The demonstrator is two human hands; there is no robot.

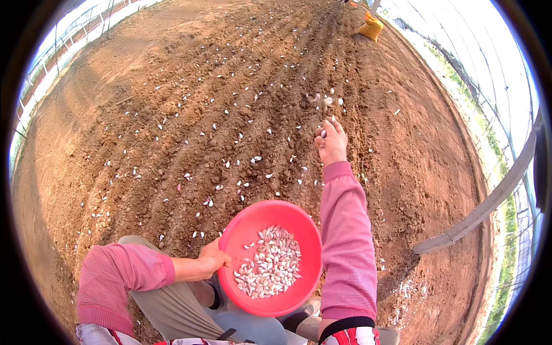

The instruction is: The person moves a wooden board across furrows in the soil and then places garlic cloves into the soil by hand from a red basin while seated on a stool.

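My left hand point(212, 259) grips the left rim of a red plastic basin point(235, 233), tilted in front of my knees. Peeled-apart garlic cloves point(276, 263) lie heaped on its bottom, mostly towards the right. Out ahead, over the furrows, my right hand point(332, 140) is stretched forward with its fingers curled. A few cloves point(323, 133) show at those fingers. Just beyond them, several larger-looking, partly blurred cloves point(328, 101) seem to be in the air above the soil. How many more the palm holds is hidden.
Scattered cloves point(254, 159) lie along the furrowed soil point(189, 142). To the right, a curved grey post point(478, 222) rises from the ground beside white fragments point(407, 291). A yellow sack point(371, 27) stands at the far end. Greenhouse framing point(496, 77) borders the plot.
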